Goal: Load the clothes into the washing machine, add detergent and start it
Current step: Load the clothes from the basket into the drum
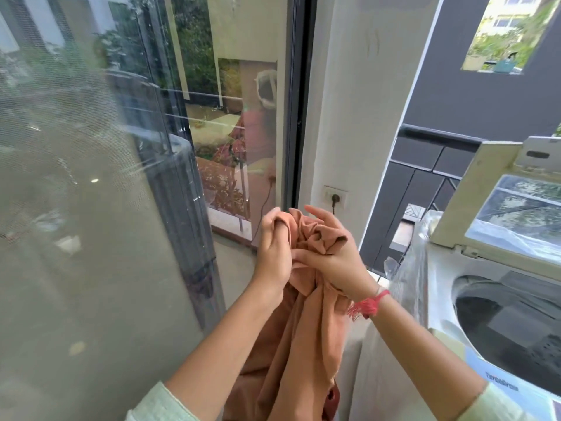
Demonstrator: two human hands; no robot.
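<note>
An orange-brown garment (pixel 299 338) hangs in front of me, bunched at the top and trailing down out of view. My left hand (pixel 273 247) grips its upper left edge in a fist. My right hand (pixel 329 253), with a red thread band at the wrist, clutches the gathered folds beside it. To the right stands a white top-loading washing machine (pixel 443 287) with its lid (pixel 516 208) raised and its dark drum (pixel 513 326) open. Both hands are left of the machine, above its level. No detergent is in view.
A glass sliding door (pixel 121 177) with a dark frame fills the left side. A white pillar holds a wall socket (pixel 334 196) with a plug in it. A dark balcony railing (pixel 425 183) runs behind the machine. Clear plastic wrap covers the machine's left side.
</note>
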